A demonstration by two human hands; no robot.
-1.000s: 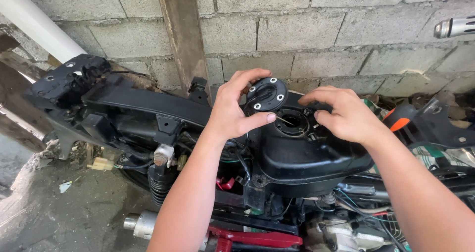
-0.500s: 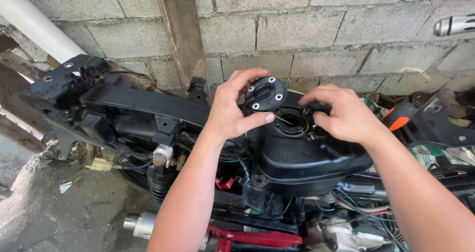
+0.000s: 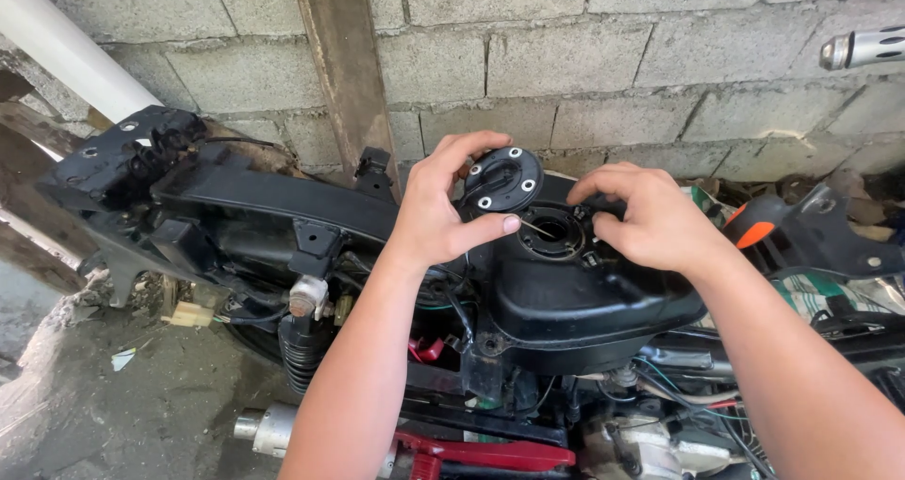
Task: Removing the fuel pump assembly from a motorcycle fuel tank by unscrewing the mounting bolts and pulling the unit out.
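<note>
The left hand has the round black cap tilted up off the tank, fingers curled shut around its rim. So the cap is off its seat, and the round opening lies bare just beside it. The right hand sits at that opening, fingers bunched on its far edge; what they pinch, I cannot tell. A thin rod runs from cap to opening, so the part looks not yet free. Room is tight behind: the block wall and a wooden post stand close. Towards the person it is open.
</note>
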